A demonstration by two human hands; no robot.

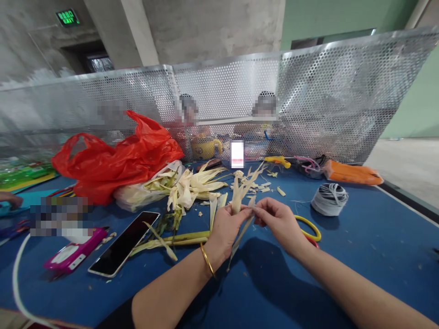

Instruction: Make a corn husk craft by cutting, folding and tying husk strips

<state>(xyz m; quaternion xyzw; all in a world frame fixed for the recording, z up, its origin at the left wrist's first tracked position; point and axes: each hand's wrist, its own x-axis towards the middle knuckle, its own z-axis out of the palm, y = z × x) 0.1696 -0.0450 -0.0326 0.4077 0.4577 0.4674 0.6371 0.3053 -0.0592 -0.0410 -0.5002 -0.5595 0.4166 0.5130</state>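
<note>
Closed round a bundle of pale corn husks (237, 201), my left hand (224, 225) holds it upright over the blue table. My right hand (275, 219) meets it at the thumb, its fingers pinched on a thin husk strip (244, 231) that hangs down between the hands. Just beyond lies a heap of loose corn husks (187, 187), partly in a clear plastic bag (128, 197). Yellow-green husk stalks (187, 237) lie to the left of my left wrist. A ball of grey-white string (329, 199) stands right of my right hand.
A dark phone (124, 244), a magenta device (76, 251) and a red plastic bag (116, 160) occupy the left. At the back are a yellow glue gun (277, 161) and an orange packet (353, 173) before a perforated metal screen (226, 91). A co-worker's hand (10, 200) shows far left.
</note>
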